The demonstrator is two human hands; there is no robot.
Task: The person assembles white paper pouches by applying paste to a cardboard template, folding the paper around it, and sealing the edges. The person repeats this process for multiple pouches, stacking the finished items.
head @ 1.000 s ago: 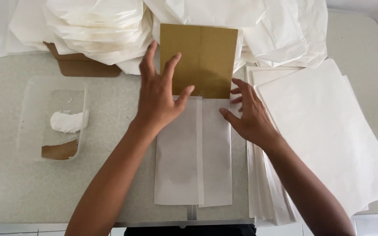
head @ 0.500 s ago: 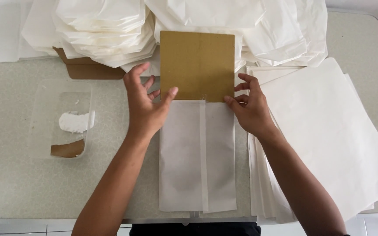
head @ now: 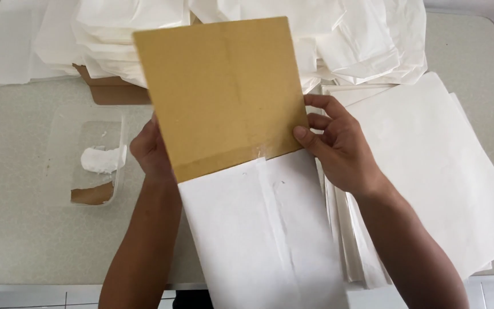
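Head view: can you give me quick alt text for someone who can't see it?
Both hands lift a folded white paper sleeve with a brown cardboard sheet sticking out of its top; the left hand and right hand grip the cardboard's side edges. Stacked white sheets lie right, a clear tray holding white paste left.
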